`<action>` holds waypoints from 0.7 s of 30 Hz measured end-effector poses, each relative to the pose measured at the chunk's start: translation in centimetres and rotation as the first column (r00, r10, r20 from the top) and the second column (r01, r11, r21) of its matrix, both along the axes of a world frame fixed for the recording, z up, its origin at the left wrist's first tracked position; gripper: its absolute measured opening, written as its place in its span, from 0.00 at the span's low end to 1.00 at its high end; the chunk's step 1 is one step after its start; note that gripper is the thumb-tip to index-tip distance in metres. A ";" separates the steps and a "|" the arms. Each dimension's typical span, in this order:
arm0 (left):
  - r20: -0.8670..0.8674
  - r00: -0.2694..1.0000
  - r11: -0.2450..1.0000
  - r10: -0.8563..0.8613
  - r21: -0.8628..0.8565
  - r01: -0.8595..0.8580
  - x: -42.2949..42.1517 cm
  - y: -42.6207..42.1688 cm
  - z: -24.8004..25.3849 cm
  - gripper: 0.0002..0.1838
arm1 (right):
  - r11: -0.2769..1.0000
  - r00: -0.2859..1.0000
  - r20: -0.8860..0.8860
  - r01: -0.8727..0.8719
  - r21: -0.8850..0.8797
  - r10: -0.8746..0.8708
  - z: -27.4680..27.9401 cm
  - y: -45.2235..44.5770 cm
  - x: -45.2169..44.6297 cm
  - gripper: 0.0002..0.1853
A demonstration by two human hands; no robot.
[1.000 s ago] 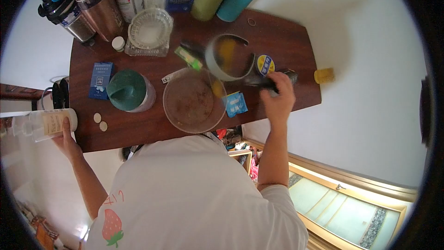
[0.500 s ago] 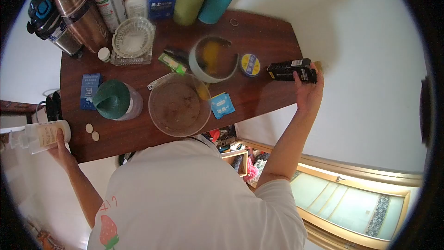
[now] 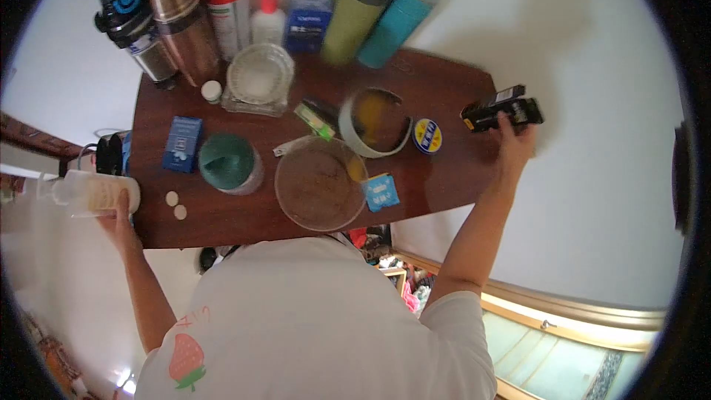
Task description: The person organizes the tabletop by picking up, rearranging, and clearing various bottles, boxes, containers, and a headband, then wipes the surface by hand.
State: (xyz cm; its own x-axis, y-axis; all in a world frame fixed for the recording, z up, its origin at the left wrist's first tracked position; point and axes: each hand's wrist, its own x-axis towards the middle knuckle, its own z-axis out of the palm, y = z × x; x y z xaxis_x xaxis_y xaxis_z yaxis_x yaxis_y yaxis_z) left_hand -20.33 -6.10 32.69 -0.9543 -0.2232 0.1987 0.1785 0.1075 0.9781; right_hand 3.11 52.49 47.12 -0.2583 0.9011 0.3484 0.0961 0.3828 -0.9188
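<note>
At the table's left edge, my left hand [image 3: 118, 224] is wrapped round a clear pump bottle [image 3: 96, 194] with a beige label, lying sideways. My right hand [image 3: 516, 141] is closed on black boxes [image 3: 500, 112] at the table's right end; their exact number is hard to tell. A round yellow and blue tin [image 3: 427, 136] lies to their left. Beside it stands a pale ring-shaped bowl or band [image 3: 376, 123]. A clear round container [image 3: 321, 184] and a small blue packet [image 3: 382, 192] are near the front edge.
Bottles and flasks line the back, including a copper flask [image 3: 185, 30] and a teal tumbler [image 3: 398, 22]. A glass ashtray [image 3: 259, 78], a green-lidded jar [image 3: 229, 163], a blue box [image 3: 182, 144] and two pale discs [image 3: 176, 204] are on the dark table [image 3: 444, 181].
My right hand has moved right from beside the tin to the table's right end, where it now grips the black boxes. My left hand still holds the bottle. The view has shifted.
</note>
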 end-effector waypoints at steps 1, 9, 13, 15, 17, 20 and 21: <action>-0.011 1.000 1.000 0.006 0.006 -0.006 0.2 0.4 0.3 0.35 | 0.998 0.998 -0.028 -0.062 -0.005 0.062 1.1 -0.6 -1.4 0.19; 0.062 0.998 1.000 -0.008 -0.028 0.010 0.6 0.8 1.2 0.39 | 0.814 0.815 0.002 -0.579 0.040 0.579 3.7 -8.8 -14.5 0.16; 0.042 0.999 1.000 0.016 -0.021 -0.015 0.6 1.0 1.0 0.42 | 0.775 0.794 0.257 -0.601 0.198 0.550 0.4 -10.9 -19.8 0.19; 0.028 0.999 1.000 0.018 -0.020 -0.018 0.4 0.6 0.3 0.42 | 0.756 0.830 0.347 -0.548 0.359 0.437 -1.9 -11.5 -21.6 0.21; 0.026 0.999 0.999 0.020 -0.029 -0.020 0.3 0.4 0.1 0.42 | 0.710 0.847 0.434 -0.508 0.487 0.308 -2.7 -12.7 -22.4 0.22; 0.025 0.999 0.999 0.021 -0.041 -0.020 0.4 0.5 0.3 0.43 | 0.759 0.766 0.551 -0.563 0.326 0.332 -3.1 -14.0 -23.0 0.20; 0.014 1.000 0.999 0.021 -0.035 -0.021 0.3 0.5 0.1 0.43 | 0.745 0.800 0.475 -0.558 0.365 0.366 -4.8 -13.0 -23.6 0.18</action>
